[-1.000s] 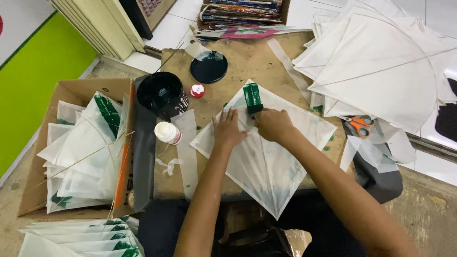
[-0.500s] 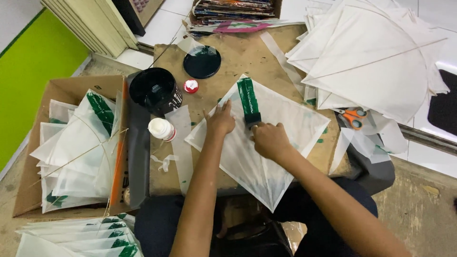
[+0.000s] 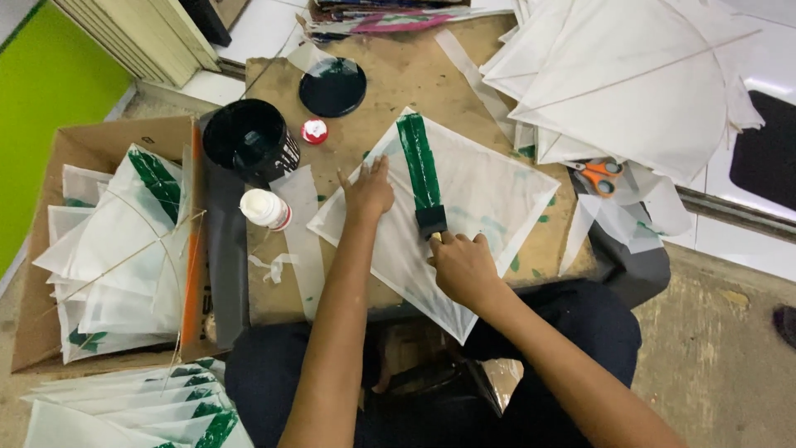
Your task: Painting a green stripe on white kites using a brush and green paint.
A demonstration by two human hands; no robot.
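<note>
A white paper kite (image 3: 489, 195) lies flat on a cardboard-covered board (image 3: 398, 83). A green painted stripe (image 3: 419, 162) runs from the kite's top corner toward me. My right hand (image 3: 463, 267) grips a flat paintbrush (image 3: 431, 222) whose dark bristles rest at the near end of the stripe. My left hand (image 3: 366, 189) lies flat with fingers spread on the kite's left edge, pressing it down.
A black paint tub (image 3: 249, 139), its round lid (image 3: 332, 85), a small red cap (image 3: 314, 131) and a white bottle (image 3: 265, 208) sit left of the kite. A cardboard box (image 3: 50, 166) of green-striped kites stands at left. Unpainted kites (image 3: 630, 75) and orange scissors (image 3: 599, 176) lie at right.
My right hand has dragged the brush toward me along the kite, lengthening the green stripe. The left hand has stayed on the left edge.
</note>
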